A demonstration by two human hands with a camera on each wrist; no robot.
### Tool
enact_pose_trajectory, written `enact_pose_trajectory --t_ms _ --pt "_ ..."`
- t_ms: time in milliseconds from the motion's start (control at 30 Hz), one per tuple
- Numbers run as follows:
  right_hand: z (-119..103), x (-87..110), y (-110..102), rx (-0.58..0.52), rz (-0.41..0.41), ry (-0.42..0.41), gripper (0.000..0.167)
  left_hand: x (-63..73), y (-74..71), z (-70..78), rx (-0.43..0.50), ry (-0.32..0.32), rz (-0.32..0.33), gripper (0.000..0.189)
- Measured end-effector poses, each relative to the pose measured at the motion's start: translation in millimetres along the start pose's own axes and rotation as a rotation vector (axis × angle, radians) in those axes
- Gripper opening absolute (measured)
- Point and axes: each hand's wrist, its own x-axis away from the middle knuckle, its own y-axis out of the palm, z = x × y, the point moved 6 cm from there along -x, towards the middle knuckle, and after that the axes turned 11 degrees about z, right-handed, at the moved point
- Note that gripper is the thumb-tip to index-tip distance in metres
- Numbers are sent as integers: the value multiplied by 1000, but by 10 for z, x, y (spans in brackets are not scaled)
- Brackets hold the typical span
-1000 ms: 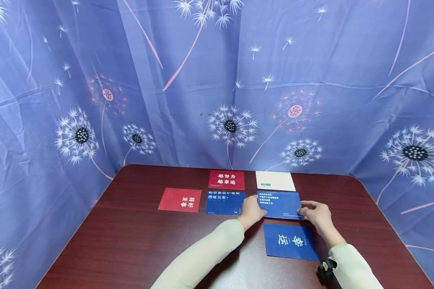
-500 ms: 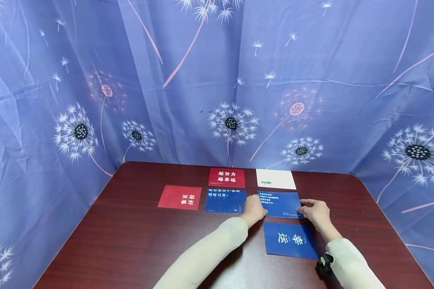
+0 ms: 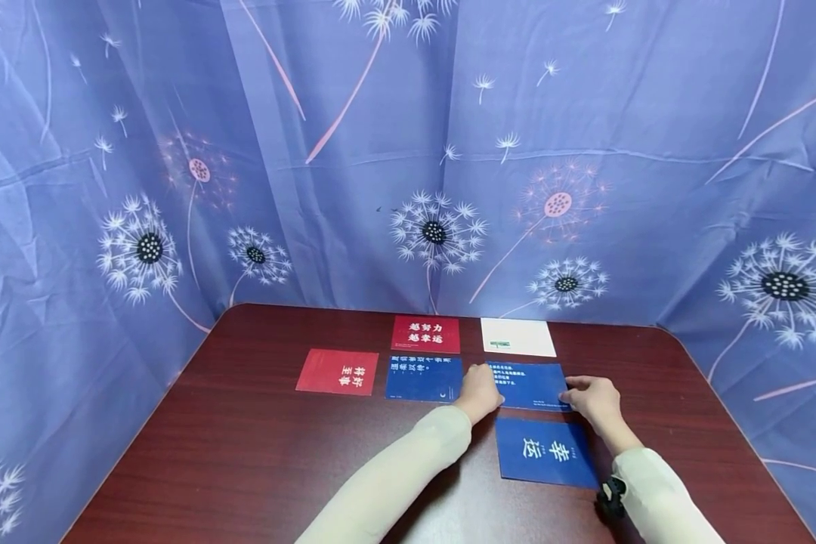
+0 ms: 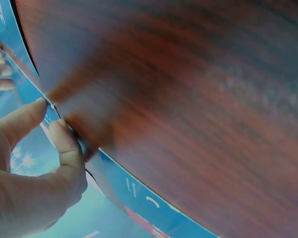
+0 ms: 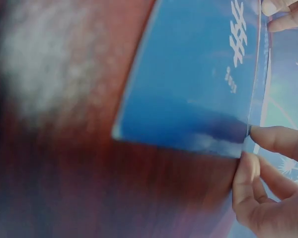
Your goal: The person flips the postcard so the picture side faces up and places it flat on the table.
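A blue card with white printed text lies between my two hands, just in front of a white card. My left hand pinches its left edge; in the left wrist view, the thumb and a finger meet at the card's thin edge. At the opposite edge, my right hand pinches the card between thumb and fingers. Nearer to me lies another blue card with two large white characters, turned sideways. Left of my left hand is a blue card with text and a small moon.
Two red cards lie on the left: one red card at the back, one red card turned sideways. The brown wooden table ends at a blue dandelion-print curtain behind and at the sides.
The held card has shifted very slightly to the right and towards me, with my left hand following. The view has tilted a little. The other cards lie as before.
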Motion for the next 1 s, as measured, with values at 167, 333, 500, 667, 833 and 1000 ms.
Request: enact_pose_trajectory --t_ms 167,333,500,667,833,1000 --pt "-17 -35 7 35 -19 -6 39 -13 8 -8 2 -6 -1 58" --pt "-61 -51 0 59 -44 -19 39 -18 33 -14 3 -16 -13 61" --pt "-158 -44 -19 89 -73 -79 38 -40 22 21 -27 3 -34 61" --pt "-264 -100 -67 47 -50 -102 30 -123 -39 63 13 28 -26 57" --pt "-372 -223 -84 -31 1 -105 29 -267 -124 66 188 31 31 45" --pt "-427 -320 -10 -79 38 -102 34 -390 -135 1 448 -3 62 42"
